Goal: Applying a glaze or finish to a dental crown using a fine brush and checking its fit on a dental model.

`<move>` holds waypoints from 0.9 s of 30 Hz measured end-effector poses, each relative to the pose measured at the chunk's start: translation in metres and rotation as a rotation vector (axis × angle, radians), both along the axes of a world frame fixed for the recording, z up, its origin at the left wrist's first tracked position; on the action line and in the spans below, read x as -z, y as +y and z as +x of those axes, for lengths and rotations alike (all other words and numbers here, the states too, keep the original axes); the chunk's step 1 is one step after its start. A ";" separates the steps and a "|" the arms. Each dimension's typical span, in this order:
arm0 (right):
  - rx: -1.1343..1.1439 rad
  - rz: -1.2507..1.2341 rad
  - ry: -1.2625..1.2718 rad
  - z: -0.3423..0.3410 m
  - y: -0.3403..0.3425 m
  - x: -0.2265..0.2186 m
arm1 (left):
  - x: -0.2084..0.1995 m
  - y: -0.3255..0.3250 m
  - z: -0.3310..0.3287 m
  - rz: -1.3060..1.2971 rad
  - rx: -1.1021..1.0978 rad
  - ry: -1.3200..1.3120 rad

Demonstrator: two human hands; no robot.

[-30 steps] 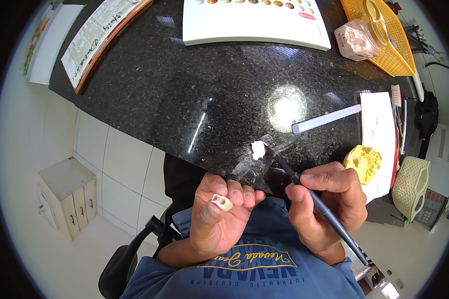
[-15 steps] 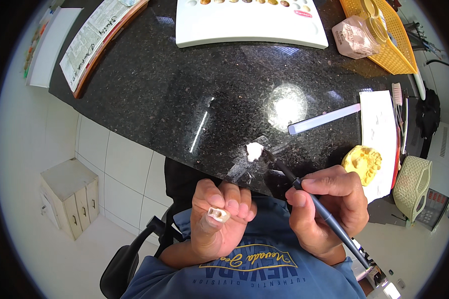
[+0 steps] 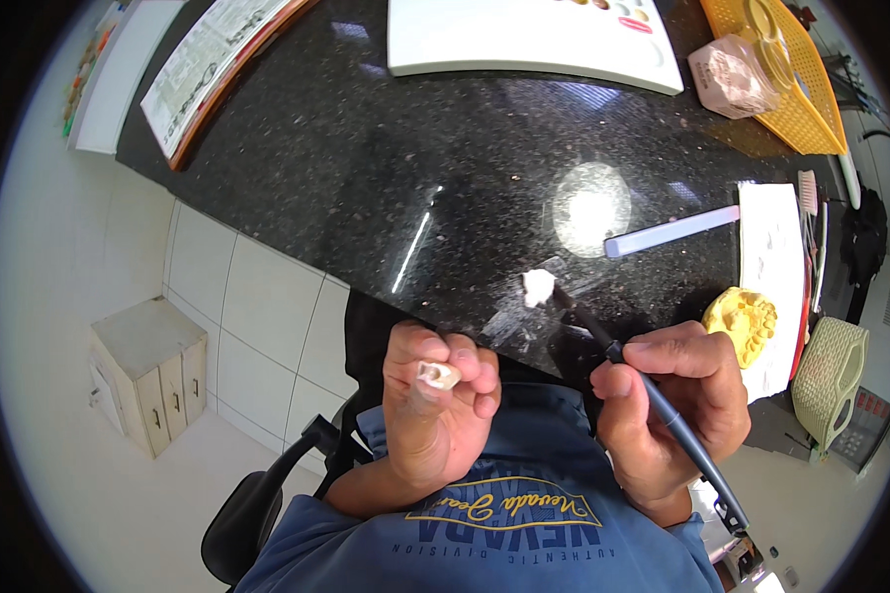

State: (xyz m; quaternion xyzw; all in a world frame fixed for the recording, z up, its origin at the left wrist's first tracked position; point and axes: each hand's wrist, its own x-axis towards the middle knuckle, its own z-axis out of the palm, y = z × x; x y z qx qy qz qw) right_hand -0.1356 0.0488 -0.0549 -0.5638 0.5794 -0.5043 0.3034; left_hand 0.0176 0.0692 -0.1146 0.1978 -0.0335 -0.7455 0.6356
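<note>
My left hand (image 3: 435, 425) is closed just off the table edge, pinching a small white-and-beige dental piece (image 3: 438, 375) between thumb and fingers. A hollow shows in its upturned side. Held like a pen, a slim dark-blue brush-like tool (image 3: 667, 420) is in my right hand (image 3: 677, 405). Its dark tip points at a small white heap of paste or powder (image 3: 539, 288) on the black speckled table (image 3: 366, 158). The tip is right beside the heap; whether they touch I cannot tell. White smears surround the heap.
A yellow dental cast (image 3: 740, 326) lies on white paper (image 3: 769, 247) at the right, by a pale bar (image 3: 670, 232) and a toothbrush (image 3: 808, 193). Behind stand a white palette (image 3: 534, 44), a jar (image 3: 727, 79) and a yellow basket (image 3: 806, 114). Newspaper (image 3: 208, 69) lies far left.
The whole view has shifted, so the table things sit further right. My left hand has turned the dental piece a little and moved back from the heap. The tool tip stays by the heap.
</note>
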 end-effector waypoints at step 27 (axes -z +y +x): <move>-0.403 -0.135 -0.078 0.004 -0.003 -0.007 | 0.005 0.000 -0.003 -0.037 -0.025 0.012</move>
